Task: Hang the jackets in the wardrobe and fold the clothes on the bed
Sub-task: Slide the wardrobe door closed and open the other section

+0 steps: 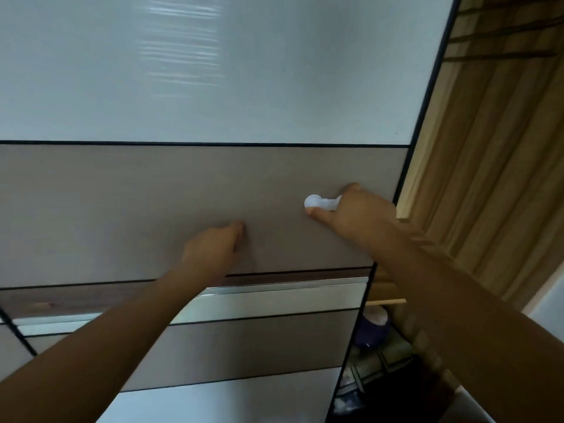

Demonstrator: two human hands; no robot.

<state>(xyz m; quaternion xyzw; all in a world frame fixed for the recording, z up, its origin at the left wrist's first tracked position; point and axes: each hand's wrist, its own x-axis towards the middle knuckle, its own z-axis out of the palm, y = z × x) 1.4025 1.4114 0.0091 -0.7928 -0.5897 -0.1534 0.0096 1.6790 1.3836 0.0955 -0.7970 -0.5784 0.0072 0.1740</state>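
Taupe board makes the middle band of the wardrobe door [106,209], which fills the view straight ahead, with a glossy white panel [213,71] above it and thin black lines between. The left arm reaches up from the lower left, nearly straight. The left hand [213,244] lies against the taupe band with its fingers curled in, holding nothing; only the fingertips seem to meet the board. To its right, on the same band near the door's right edge, sits a white handle [317,203]. Its long axis runs roughly level and its rounded end points left. The right arm comes up from the lower right, and the right hand [358,213] is clamped on the handle's right part, one finger over it and one under the rounded end. Past the door's black edge a narrow gap shows the dim inside, with a dark blue thing [374,331] too blurred to name. Farther right hangs a tan curtain [488,148]
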